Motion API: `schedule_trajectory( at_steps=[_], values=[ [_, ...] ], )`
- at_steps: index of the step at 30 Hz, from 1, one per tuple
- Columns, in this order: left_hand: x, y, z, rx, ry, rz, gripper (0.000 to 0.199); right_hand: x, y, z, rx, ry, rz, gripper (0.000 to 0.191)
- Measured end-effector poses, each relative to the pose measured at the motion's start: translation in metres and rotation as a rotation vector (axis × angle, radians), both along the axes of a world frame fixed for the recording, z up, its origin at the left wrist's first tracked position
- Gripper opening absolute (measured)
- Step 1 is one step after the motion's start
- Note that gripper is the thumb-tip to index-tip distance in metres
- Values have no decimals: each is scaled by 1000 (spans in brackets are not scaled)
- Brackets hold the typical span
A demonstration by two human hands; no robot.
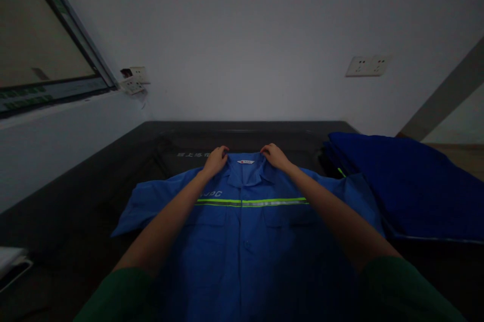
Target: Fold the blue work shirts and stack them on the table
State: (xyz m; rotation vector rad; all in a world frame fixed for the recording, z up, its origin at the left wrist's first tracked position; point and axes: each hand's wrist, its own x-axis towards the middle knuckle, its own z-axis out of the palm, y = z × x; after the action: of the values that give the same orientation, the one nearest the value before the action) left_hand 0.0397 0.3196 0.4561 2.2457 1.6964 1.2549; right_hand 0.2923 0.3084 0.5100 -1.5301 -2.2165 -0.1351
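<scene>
A blue work shirt (251, 246) lies spread out, front side up, with its collar pointing away from me. A yellow-green and silver reflective stripe crosses its chest, and white letters show partly beside my left forearm. My left hand (216, 159) pinches the left end of the collar. At the collar's right end, my right hand (275, 155) has its fingers closed on the cloth. Between them a small white label (245, 162) shows inside the neck. Both short sleeves stretch out to the sides. My forearms cover parts of the chest and lower front.
Folded dark blue cloth (408, 181) lies at the right, touching the right sleeve. The dark surface (242, 135) under the shirt meets a pale wall with a socket plate (368, 66). A white object (13, 261) sits at the left edge. A window (45, 24) is upper left.
</scene>
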Motion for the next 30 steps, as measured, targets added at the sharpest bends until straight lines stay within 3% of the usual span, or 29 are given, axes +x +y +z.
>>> schedule_trajectory(
  at_steps=[6,12,18,22,25,27,30],
  values=[
    [-14,-7,-19,264,335,-244,38,10,-6,-17,188,-327,378,26],
    [-13,8,-48,59,403,-199,54,4,6,-45,304,-377,328,32],
    [-9,13,-47,-39,400,-186,58,-2,20,-58,315,-238,260,29],
    [-12,13,-43,10,213,-175,68,1,22,-58,282,-93,295,32],
    [-17,8,-46,103,56,-89,61,6,16,-54,306,68,233,37],
    [-19,2,-52,121,39,-61,58,11,10,-52,307,139,162,41],
    [-15,-7,-60,67,109,-73,64,15,-2,-56,199,84,107,49]
  ],
)
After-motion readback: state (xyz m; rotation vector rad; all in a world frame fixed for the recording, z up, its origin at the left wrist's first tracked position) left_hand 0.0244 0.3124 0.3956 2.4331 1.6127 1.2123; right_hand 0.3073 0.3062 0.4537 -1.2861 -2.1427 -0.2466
